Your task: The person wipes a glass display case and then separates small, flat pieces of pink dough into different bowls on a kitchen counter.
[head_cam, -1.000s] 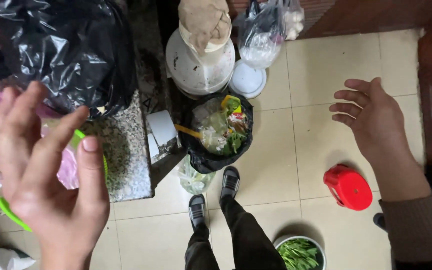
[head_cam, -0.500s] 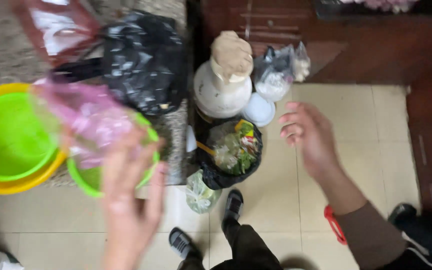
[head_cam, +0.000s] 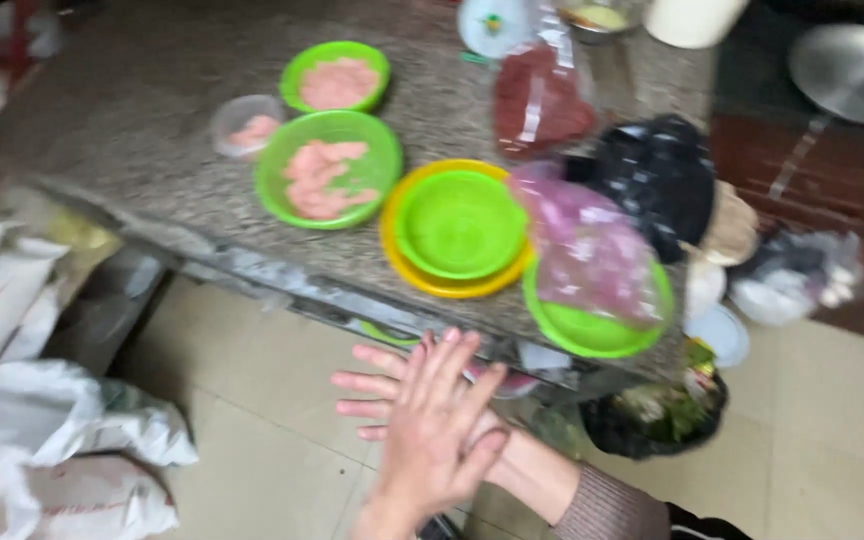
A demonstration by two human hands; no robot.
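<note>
My left hand (head_cam: 437, 435) lies flat across my right hand (head_cam: 372, 390) in front of the counter edge, above the tiled floor. Both hands hold nothing and their fingers are spread. My right arm comes in from the lower right in a brownish sleeve (head_cam: 607, 505). Just beyond the hands, on the granite counter (head_cam: 132, 130), a green bowl sits inside a yellow basin (head_cam: 452, 225). A pink plastic bag (head_cam: 587, 245) lies over another green bowl (head_cam: 592, 325).
Two green bowls of pink minced meat (head_cam: 327, 165) (head_cam: 337, 75) and a small clear tub (head_cam: 247, 125) stand further back. A black bag (head_cam: 657, 180) and a red packet (head_cam: 542, 100) lie at the right. A bin of vegetable scraps (head_cam: 667, 410) and white sacks (head_cam: 42, 440) sit on the floor.
The view has swung from the floor and bin up and left to the counter. My two hands, apart before, have come together with the left laid over the right.
</note>
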